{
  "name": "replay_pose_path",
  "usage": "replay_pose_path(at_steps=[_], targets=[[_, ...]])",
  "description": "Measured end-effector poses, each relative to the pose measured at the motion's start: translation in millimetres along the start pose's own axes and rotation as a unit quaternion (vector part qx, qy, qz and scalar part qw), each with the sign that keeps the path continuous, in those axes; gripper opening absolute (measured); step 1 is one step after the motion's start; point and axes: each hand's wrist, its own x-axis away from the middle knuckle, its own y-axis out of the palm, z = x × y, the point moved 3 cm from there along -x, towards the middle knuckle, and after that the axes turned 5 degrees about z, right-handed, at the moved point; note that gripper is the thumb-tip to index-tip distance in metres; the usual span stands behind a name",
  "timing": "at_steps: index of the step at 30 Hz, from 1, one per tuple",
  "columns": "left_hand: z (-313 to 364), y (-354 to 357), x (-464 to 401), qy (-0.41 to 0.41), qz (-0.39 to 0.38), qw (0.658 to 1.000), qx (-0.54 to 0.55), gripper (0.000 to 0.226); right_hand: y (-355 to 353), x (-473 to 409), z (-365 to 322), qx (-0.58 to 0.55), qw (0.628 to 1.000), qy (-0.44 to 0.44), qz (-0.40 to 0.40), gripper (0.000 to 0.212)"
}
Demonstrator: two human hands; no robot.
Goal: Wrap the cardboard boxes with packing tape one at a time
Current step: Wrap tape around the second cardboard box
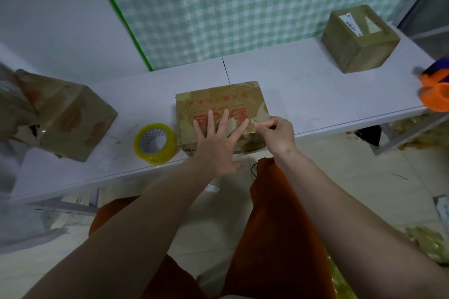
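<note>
Middle box (220, 104), brown cardboard w/ red print on top, sits at the near edge of the white table (303, 90), its front face flush w/ or slightly past the table lip. Left hand (216, 138) lies flat on the box top, fingers straight and spread, palm over the near edge, pressing down; it grips nothing. Right hand (274, 132) is at the box's near-right corner w/ fingers curled, thumb & fingertips pinched together on what looks like a tape end or edge at the corner; too small to tell exactly what's pinched. Tape roll (155, 143), yellowish clear w/ white core, lies on the table just left of the middle box, close but apart from it. 2 more boxes on the table: a battered, tilted box (70, 116) at far left, well apart from the roll, and a taped box w/ a white label (359, 39) at back right, upright. An orange & purple tape dispenser (435, 92) sits at the table's right end, partly cut off by the frame edge. Green-checked cloth (230, 7) hangs behind the table. Person's orange trousers (279, 226) show below, over a pale tiled floor.
</note>
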Motion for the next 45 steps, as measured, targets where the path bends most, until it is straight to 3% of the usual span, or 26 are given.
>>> replay_pose_path(at_steps=[6,11,13,16,24,32,38,45], targets=[[9,-9,-5,-0.033,-0.051,0.998,-0.011,0.11,1,1,-2,0.005,1.0,0.003,0.014,0.017],[14,-17,-6,-0.065,-0.042,0.997,0.018,0.113,5,0,0,0.003,0.999,0.008,0.054,0.015],[10,-14,-2,-0.015,-0.021,0.999,0.048,0.11,6,-1,2,0.005,0.998,0.008,0.065,0.011],[6,-8,6,0.066,-0.005,0.998,-0.003,0.106,7,-4,4,0.006,0.997,0.008,0.08,0.012],[13,-9,0,0.022,-0.008,1.0,0.02,0.102,8,-9,7,0.017,0.997,-0.008,0.074,0.032],[9,-8,0,-0.006,-0.018,0.999,0.031,0.106,19,-22,4,0.047,0.987,0.013,0.154,0.042],[-2,1,2,-0.019,0.069,0.997,0.043,0.066,19,-24,6,0.059,0.991,-0.006,0.117,0.047],[-4,5,-18,-0.041,0.119,0.989,0.075,0.065,23,-38,-5,0.124,0.986,-0.044,0.107,0.05]])
